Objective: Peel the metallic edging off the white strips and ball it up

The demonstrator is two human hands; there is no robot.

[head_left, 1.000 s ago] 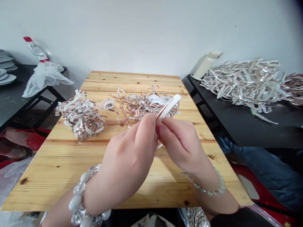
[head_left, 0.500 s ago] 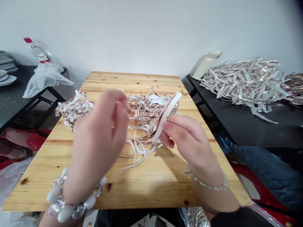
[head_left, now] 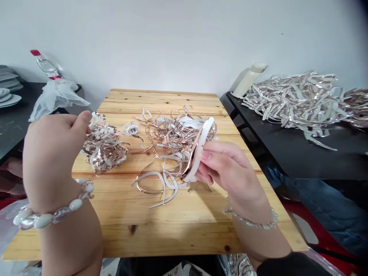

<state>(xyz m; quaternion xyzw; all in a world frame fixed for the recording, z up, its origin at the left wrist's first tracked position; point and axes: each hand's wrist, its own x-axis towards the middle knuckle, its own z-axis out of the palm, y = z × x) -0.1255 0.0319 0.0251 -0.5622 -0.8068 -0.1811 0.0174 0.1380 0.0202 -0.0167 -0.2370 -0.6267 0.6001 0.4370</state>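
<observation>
My right hand [head_left: 222, 163] pinches a small stack of curved strips [head_left: 199, 149], white on one face with shiny rose-gold edges, tilted above the table. Below and behind it lies a loose heap of similar thin strips [head_left: 169, 128], white and rose-gold. My left hand [head_left: 56, 142] is raised at the left with its back towards me. Its thumb is bent in and the fingers look curled, but they are mostly hidden, as is anything in them. Just right of it sits a pile of short curly scraps [head_left: 107, 149], and a small whitish coil [head_left: 132, 128] lies beyond.
Everything lies on a light wooden table [head_left: 172, 230] against a white wall. On the black table [head_left: 273, 149] at right are a large heap of silvery strips [head_left: 299, 99] and a cream roll [head_left: 250, 80]. At left stand a bottle [head_left: 46, 65], a white plastic bag [head_left: 57, 97] and stacked plates [head_left: 10, 78].
My left hand has moved left, away from the middle, uncovering the scrap pile and the coil. My right hand keeps its strips in nearly the same place, slightly more upright.
</observation>
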